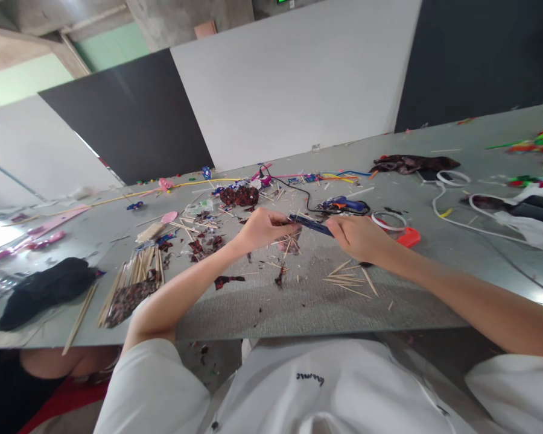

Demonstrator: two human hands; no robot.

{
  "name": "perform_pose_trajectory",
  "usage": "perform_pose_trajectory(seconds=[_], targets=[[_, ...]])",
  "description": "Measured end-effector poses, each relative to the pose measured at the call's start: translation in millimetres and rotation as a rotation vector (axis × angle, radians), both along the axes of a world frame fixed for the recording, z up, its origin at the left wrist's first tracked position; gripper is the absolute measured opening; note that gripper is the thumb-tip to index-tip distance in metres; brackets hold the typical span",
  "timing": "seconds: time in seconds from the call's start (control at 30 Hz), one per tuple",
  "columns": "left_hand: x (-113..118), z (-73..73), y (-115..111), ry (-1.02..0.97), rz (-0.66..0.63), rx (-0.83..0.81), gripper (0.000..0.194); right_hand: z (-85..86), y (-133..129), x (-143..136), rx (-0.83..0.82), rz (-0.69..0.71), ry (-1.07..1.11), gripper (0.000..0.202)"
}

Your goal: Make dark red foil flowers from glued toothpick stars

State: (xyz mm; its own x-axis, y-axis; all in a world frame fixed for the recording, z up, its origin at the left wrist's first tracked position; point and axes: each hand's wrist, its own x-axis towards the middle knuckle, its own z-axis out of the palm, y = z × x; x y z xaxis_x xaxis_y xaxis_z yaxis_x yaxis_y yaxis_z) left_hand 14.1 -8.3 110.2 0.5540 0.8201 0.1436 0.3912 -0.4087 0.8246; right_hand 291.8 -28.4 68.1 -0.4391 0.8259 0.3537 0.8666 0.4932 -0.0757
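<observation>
Near the middle of the table, my right hand (355, 236) is wrapped round a dark blue tool (314, 225) that looks like scissors or a clip. The tool's far end reaches my left hand (268, 229), whose thumb and fingers are pinched together at it; what they hold is too small to make out. Just below the tool lie thin wooden sticks (291, 242) and dark red scraps. More sticks (347, 278) are spread in front of my right hand. A dark red patterned piece (279, 277) lies nearer the table's front edge.
Bundled sticks in dark patterned wrapping (133, 295) and black cloth (49, 292) lie at left. Behind my hands are a dark red bundle (239, 195) and a blue-handled tool (350, 205). A red-orange object (408, 237) and white cable (475, 228) lie right. Another person sits at lower left.
</observation>
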Motion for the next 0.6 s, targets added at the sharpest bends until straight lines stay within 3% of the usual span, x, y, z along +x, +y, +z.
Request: perform_pose_trajectory(seconds=[0.4,0.6], targets=[[-0.1,-0.5,0.1,0.015,0.003,0.026,0.040,-0.4,5.1,1.7,0.009,-0.088,-0.051,0.062],[-1.0,-2.1,2.9,0.033,0.014,0.016,0.038,0.0,7.8,0.5,-0.013,-0.024,-0.034,0.056]])
